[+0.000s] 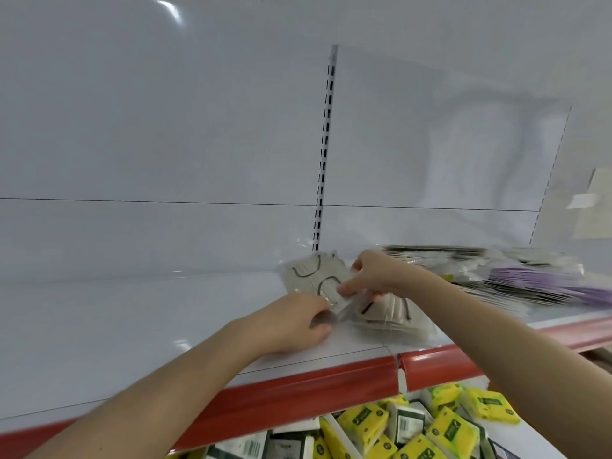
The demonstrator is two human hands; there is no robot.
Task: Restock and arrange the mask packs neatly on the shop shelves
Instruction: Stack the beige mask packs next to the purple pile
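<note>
A clear pack of beige masks with dark ear loops (313, 276) lies on the white shelf (132, 319) close to the back panel. My left hand (298, 321) rests on the shelf with its fingertips pinching the pack's near corner. My right hand (374, 276) grips the same pack from the right side. A second beige mask pack (394, 318) lies just under and in front of my right hand. A blurred pile of mask packs, some purple (516, 276), is spread along the shelf to the right.
The shelf has a red front strip (298, 389) with a joint near the middle. A slotted upright (326, 144) runs up the back panel. Yellow and white tissue packs (414, 429) fill the lower shelf. The shelf's left half is bare.
</note>
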